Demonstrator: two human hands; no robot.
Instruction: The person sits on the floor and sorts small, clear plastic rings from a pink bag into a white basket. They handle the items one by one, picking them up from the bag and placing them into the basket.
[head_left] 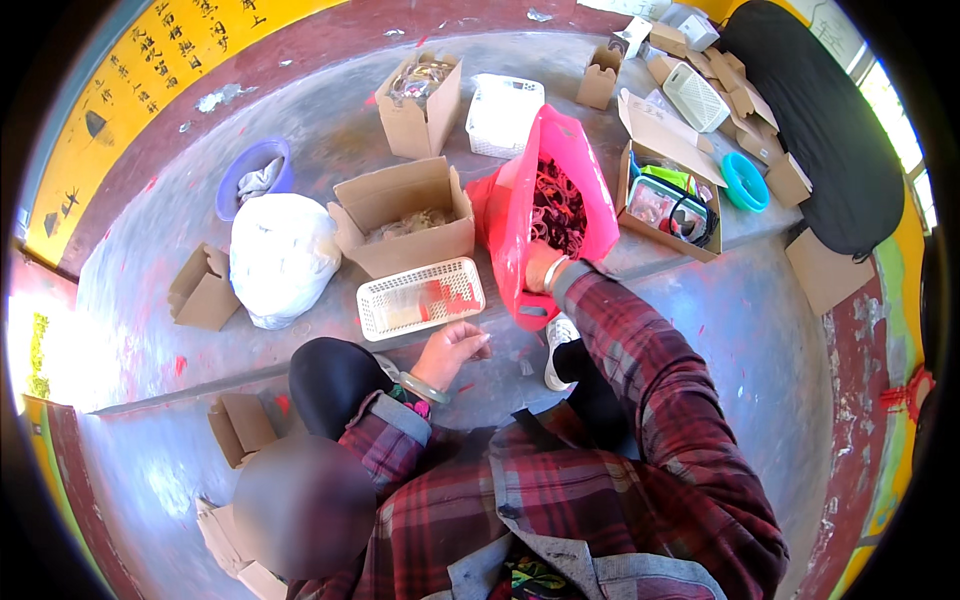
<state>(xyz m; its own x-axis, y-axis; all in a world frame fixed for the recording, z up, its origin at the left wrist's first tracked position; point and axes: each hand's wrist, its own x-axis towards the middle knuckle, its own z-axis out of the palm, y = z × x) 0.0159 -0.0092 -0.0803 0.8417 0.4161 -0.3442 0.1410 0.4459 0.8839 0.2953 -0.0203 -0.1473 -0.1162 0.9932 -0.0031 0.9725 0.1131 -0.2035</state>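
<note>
My right hand (541,262) reaches into a pink plastic bag (520,215) full of dark red looped pieces (557,205); its fingers are hidden inside the bag, so its grip cannot be seen. My left hand (452,348) hovers palm up with fingers loosely curled, holding nothing, just in front of a white plastic basket (421,297) that has red items in it. Both arms wear plaid sleeves; a green bangle sits on the left wrist.
Open cardboard boxes (402,213) stand behind the basket, with a white sack (281,255) and blue tub (252,172) to the left. A box with clear pouches (668,208), a teal bowl (745,182) and more boxes lie right. Small folded cartons (203,290) lie about.
</note>
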